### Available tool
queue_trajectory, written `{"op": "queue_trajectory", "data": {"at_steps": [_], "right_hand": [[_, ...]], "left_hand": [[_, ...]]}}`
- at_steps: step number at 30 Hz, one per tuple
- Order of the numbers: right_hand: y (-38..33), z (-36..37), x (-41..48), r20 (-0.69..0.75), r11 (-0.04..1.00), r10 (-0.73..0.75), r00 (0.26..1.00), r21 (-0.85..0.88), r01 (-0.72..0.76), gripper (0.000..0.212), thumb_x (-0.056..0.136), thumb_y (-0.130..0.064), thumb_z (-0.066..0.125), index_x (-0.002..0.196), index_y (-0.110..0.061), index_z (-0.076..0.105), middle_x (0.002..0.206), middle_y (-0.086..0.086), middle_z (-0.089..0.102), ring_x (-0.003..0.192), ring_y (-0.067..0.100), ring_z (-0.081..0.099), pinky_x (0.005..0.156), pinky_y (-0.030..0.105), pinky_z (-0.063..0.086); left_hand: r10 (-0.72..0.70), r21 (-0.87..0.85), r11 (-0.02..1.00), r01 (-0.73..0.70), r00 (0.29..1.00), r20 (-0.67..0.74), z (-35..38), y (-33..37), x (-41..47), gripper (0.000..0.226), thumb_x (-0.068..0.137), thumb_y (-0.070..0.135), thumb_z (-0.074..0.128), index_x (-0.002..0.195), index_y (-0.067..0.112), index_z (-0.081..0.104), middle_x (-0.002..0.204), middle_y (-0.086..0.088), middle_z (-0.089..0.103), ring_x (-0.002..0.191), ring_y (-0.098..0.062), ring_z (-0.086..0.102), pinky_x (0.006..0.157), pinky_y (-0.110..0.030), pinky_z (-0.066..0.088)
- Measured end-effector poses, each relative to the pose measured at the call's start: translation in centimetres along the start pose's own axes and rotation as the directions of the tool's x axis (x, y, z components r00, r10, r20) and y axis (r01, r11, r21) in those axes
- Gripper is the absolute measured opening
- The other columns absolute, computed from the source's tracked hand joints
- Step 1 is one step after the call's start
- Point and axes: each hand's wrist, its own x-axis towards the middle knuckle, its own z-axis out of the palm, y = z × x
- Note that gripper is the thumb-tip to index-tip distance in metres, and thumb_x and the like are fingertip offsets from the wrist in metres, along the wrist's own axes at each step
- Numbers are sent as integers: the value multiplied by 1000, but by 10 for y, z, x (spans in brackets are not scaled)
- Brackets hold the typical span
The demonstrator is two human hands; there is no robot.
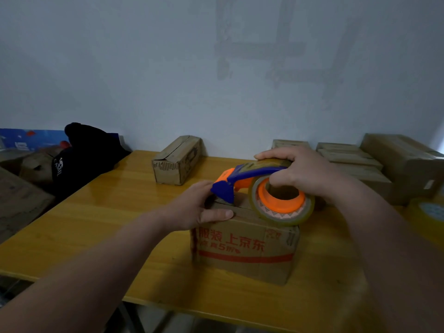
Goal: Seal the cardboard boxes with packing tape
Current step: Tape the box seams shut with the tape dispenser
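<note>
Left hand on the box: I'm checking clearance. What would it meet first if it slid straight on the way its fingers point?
The left hand would meet the blue head of the tape dispenser almost at once; they look close to touching, though depth is unclear.

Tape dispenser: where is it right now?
Head view, centre-right: the tape dispenser sits on top of the red-printed box, gripped by the right hand, while the left hand rests on the box's top left edge.
</note>
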Motion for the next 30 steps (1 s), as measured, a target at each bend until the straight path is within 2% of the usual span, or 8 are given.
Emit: {"op": "queue_trajectory", "data": {"at_steps": [3,7,11,17,22,25,28,30], "right_hand": [[-1,0,-3,-14,1000,-3,1000,9,3,49,70,-23,74,108,-51,61,93,-19,63,74,6,64,63,23,53],[-2,1,-8,-46,999,-22,999,28,23,52,70,-26,76,112,-52,60,91,-22,62,73,0,62,57,17,49],[-3,2,-12,-61,998,-38,997,47,41,53,74,-26,77,120,-45,59,101,-26,59,84,-4,59,65,14,43],[-5,-1,-15,-40,998,-33,999,60,36,53,72,-23,78,116,-46,60,96,-19,63,83,4,63,70,22,52],[-1,-17,-22,-7,998,-11,1000,64,12,51,68,-19,78,109,-47,63,91,-14,64,74,3,64,61,20,50],[3,-22,-29,25,1000,2,1000,21,-2,53,68,-19,76,111,-47,63,85,-12,63,61,-5,60,47,9,41],[5,-29,-33,18,1000,13,1000,7,-13,52,70,-17,75,109,-48,64,81,-10,64,55,-3,59,46,9,40],[6,-38,-36,7,1000,23,1000,-8,-23,50,70,-15,74,105,-49,65,79,-8,64,54,-1,58,44,9,40]], "left_hand": [[8,-19,1000,-8,1000,-1,0,1,0,58,72,58,63,118,24,55,117,3,53,110,-13,54,93,-42,50],[37,-30,999,-37,999,-5,2,-3,0,55,74,58,61,116,23,55,114,3,57,107,-13,57,90,-41,51],[70,-76,995,-71,997,-14,3,-3,1,36,81,45,66,112,32,54,106,24,59,103,-2,59,79,-16,50],[55,-57,997,-57,998,-33,3,-5,1,35,77,56,62,106,37,55,102,28,58,100,1,58,75,-10,48],[31,-9,999,-31,999,17,1,-6,3,48,73,63,58,112,34,54,107,15,57,97,4,56,75,-12,49],[-17,36,999,16,999,30,0,-5,1,57,72,63,57,122,39,45,114,17,52,102,11,51,75,-8,47],[-99,125,988,95,995,29,-1,-5,0,92,68,73,54,144,25,31,133,7,45,116,-3,46,92,-24,46],[-140,164,977,135,990,23,-1,-5,0,96,73,72,54,149,21,22,142,1,38,119,-8,40,94,-25,41]]}}
